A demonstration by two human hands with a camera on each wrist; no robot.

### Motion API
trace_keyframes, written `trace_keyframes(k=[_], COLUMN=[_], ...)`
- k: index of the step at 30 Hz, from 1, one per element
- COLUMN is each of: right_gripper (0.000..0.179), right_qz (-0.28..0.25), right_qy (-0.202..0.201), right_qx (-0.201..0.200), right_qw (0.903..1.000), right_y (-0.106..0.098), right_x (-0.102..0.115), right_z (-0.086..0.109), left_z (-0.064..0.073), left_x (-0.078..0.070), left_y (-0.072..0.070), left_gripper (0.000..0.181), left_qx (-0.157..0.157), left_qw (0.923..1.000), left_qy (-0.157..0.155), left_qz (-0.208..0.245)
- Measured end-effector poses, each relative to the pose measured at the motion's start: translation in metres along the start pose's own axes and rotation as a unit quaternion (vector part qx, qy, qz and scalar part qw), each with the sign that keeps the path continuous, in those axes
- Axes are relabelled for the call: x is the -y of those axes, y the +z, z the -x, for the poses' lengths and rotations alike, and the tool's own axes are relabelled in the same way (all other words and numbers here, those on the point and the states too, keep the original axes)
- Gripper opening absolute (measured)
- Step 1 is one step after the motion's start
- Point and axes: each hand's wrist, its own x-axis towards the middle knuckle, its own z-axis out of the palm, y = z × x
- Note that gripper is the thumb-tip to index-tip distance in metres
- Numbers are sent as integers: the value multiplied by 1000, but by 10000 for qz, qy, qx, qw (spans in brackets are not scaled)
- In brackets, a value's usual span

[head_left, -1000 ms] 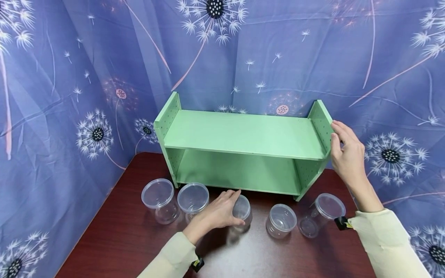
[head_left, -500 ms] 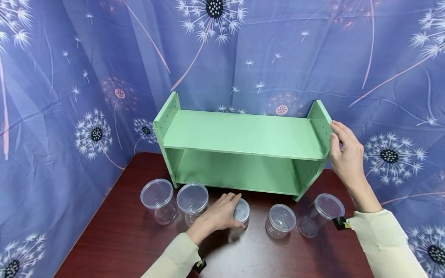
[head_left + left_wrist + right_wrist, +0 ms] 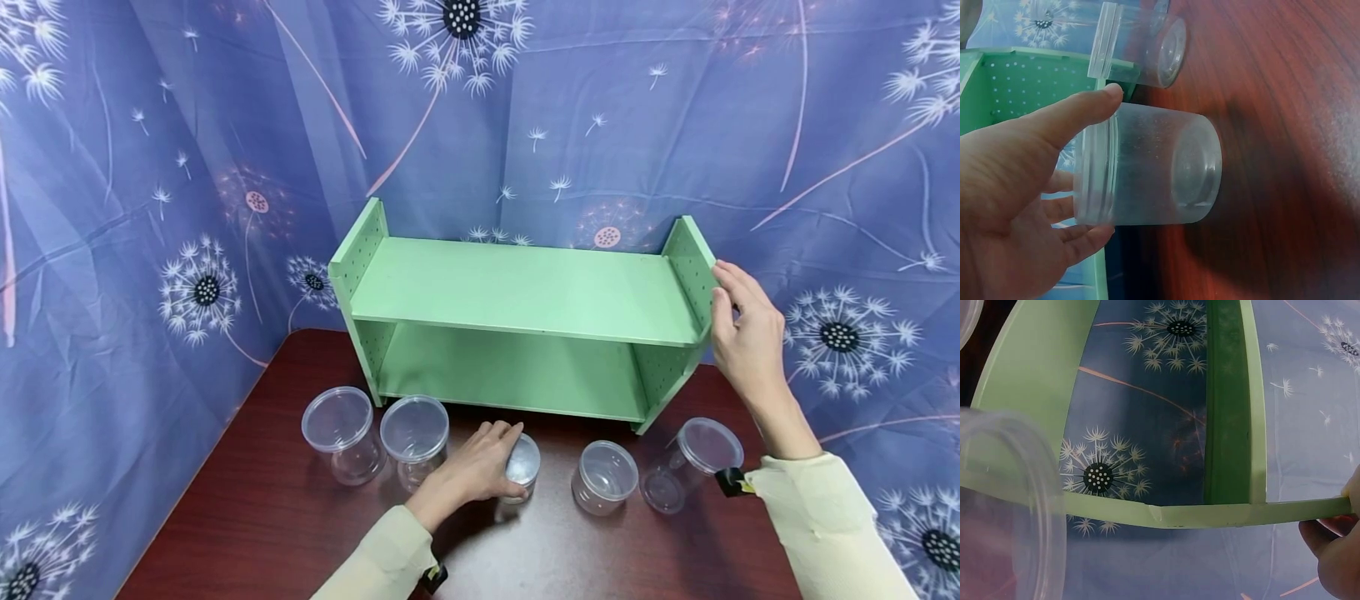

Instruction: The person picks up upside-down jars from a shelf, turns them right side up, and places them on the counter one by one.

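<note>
My left hand (image 3: 476,467) grips a small clear plastic jar (image 3: 524,458) from above, around its lid. In the left wrist view, the thumb lies along one side of the jar's lid (image 3: 1099,172) and the fingers reach around the opposite side. Nothing shows inside this jar. My right hand (image 3: 750,333) holds the upper front edge of the right side panel of a green two-tier shelf (image 3: 525,287). The right wrist view shows that panel's edge (image 3: 1210,516) running in between thumb and fingers.
Two taller lidded jars (image 3: 339,419) (image 3: 416,429) stand left of the left hand. To the right are a short jar (image 3: 607,471) and a tall one (image 3: 708,446). All stand on a dark red-brown table (image 3: 247,500), before a blue dandelion-print cloth (image 3: 585,108).
My left hand and the jar in it have shifted slightly right and toward me, away from the shelf front. The right hand keeps its place on the side panel.
</note>
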Motion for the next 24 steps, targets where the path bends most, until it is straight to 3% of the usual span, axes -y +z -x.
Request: trace_keyframes(k=[14,18,24], right_gripper=[33,34,36], right_qz=[5,8,-35], right_qy=[76,101,158], right_qx=[30,40,195], right_qw=[10000,9999,9997], right_y=[0,0,-3], right_x=[2,2,1], right_z=[2,2,1], left_z=[3,4,4], left_x=[4,4,1], left_y=[8,7,-4], left_gripper=[105,111,98], left_qx=[-81,-49,-422], left_qw=[9999,9994,9974], left_qy=[61,-92,-235], left_qz=[15,325,527])
